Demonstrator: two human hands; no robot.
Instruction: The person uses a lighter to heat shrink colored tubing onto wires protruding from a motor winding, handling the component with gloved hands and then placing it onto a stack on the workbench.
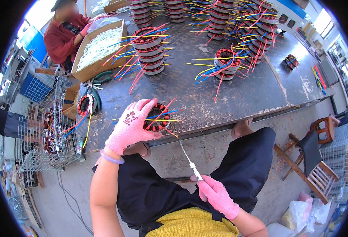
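Observation:
My left hand point(131, 124), in a pink glove, grips the left side of a motor stator point(164, 123) near the table's front edge. The ring has red windings, and red, blue and yellow lead wires stick out of it. In front of the edge, my right hand point(217, 195), also gloved in pink, is closed round the white handle of a thin rod-like tool point(189, 158). Its slender shaft points up to the stator's near rim, where a reddish-orange wire end shows. Whether the tip touches or hooks that wire I cannot tell.
Stacks of wired stators point(150, 59) stand across the dark table point(182, 91). Another stator point(85, 106) lies at the left beside pliers point(97, 94). A carton point(103, 49) of white strips and a wire basket point(57, 130) are at the left. Across sits a person point(63, 35).

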